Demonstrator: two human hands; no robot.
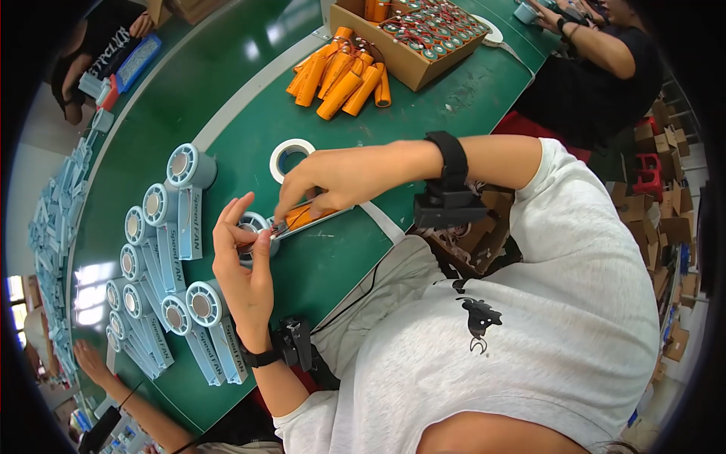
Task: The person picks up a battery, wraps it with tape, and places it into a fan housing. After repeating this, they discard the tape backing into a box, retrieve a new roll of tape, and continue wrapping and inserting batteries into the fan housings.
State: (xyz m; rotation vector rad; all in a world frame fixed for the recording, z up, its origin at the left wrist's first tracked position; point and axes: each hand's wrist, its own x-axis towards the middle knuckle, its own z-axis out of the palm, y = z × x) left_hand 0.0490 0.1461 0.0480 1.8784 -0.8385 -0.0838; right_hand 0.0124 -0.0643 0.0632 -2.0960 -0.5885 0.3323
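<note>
In front of me lies an open light-blue handheld fan (247, 220), its round head to the left and its handle stretching to the right. An orange cylindrical battery (301, 216) sits in the handle, with thin wires and a small connector near its left end. My left hand (246, 268) curls around the fan head, thumb and fingers closed at its edge near the wires. Over the handle, my right hand (344, 178) bends its fingers onto the battery, fingertips close to the connector. Its fingers partly hide the battery.
Several light-blue fans (181, 219) lie in rows at left. Behind the right hand is a white tape roll (292, 144). Loose orange batteries (340, 72) lie beside a cardboard box (423, 74) of more batteries. Co-workers sit at far right, upper left and lower left.
</note>
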